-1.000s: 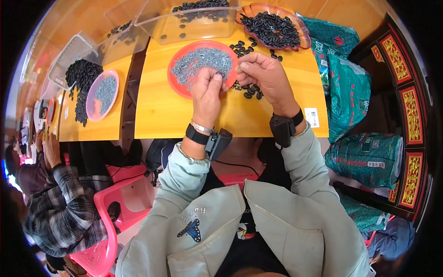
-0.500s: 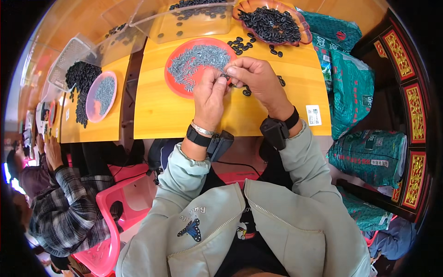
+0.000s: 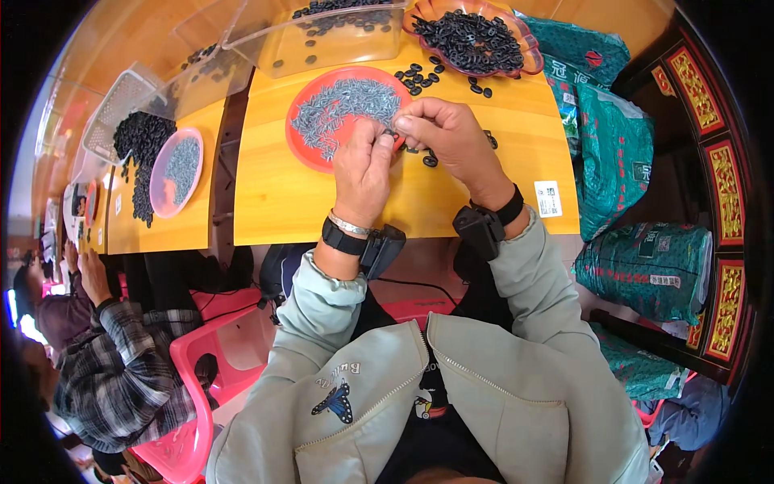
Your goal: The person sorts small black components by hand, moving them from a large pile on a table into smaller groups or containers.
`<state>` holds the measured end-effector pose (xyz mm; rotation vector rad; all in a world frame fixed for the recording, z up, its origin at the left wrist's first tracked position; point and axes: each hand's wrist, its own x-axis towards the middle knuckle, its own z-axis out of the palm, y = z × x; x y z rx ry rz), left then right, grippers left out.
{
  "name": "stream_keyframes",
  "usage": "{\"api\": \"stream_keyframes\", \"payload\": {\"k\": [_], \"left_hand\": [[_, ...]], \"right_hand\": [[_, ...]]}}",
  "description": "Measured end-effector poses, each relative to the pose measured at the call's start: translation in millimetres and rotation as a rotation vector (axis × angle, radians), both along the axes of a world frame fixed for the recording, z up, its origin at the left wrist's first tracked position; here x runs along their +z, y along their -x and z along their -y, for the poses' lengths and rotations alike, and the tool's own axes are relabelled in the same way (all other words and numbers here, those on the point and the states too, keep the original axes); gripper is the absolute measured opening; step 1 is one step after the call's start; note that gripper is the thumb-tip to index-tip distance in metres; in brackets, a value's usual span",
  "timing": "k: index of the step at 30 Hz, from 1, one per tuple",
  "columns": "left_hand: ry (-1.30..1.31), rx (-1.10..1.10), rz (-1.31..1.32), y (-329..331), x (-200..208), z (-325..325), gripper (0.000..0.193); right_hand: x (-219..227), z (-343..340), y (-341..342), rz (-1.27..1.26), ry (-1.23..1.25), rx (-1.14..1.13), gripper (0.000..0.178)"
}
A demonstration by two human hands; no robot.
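Observation:
My left hand (image 3: 361,173) is closed, its thumb and forefinger pinching a small black oval plastic piece (image 3: 389,133). The fingertips of my right hand (image 3: 455,149) are pressed together right beside that piece; whatever they hold is too small to make out. Both hands meet over the right edge of a red plate (image 3: 294,147), which holds a heap of small grey metal screws (image 3: 347,101). More black oval pieces (image 3: 418,79) lie loose on the yellow table just beyond my right hand, and a few show beneath it.
A scalloped brown tray (image 3: 532,63) full of black pieces and a clear plastic bin (image 3: 322,55) stand at the back. Green sacks (image 3: 617,161) line the right side. On the left, another table bears a pink plate (image 3: 165,206); a person in a checked sleeve (image 3: 121,355) sits there.
My hands stay together at the plate's edge, with only tiny fingertip movement. The whole view has shifted very slightly.

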<state>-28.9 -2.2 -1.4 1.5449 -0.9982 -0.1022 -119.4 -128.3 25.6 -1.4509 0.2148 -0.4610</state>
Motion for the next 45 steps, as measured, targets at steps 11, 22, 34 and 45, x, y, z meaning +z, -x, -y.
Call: {"api": "stream_keyframes", "payload": {"k": [11,22,34,45], "left_hand": [[-0.078,-0.026,0.037,-2.9,1.9,-1.6,0.011],[-0.079,0.060,0.068,1.4,-3.5,1.4,0.013],[0.012,0.082,0.079,7.9,-4.9,4.6,0.012],[0.062,0.081,-0.037,10.8,-4.2,5.4,0.011]], "right_hand": [[2.2,0.4,1.8,0.001,0.135,0.013,0.016],[-1.2,-4.1,2.3,-0.006,0.402,-0.113,0.012],[-4.9,-6.8,-0.3,0.007,0.386,-0.103,0.012],[-6.1,-10.3,-1.2,-0.019,0.323,-0.097,0.012]]}}
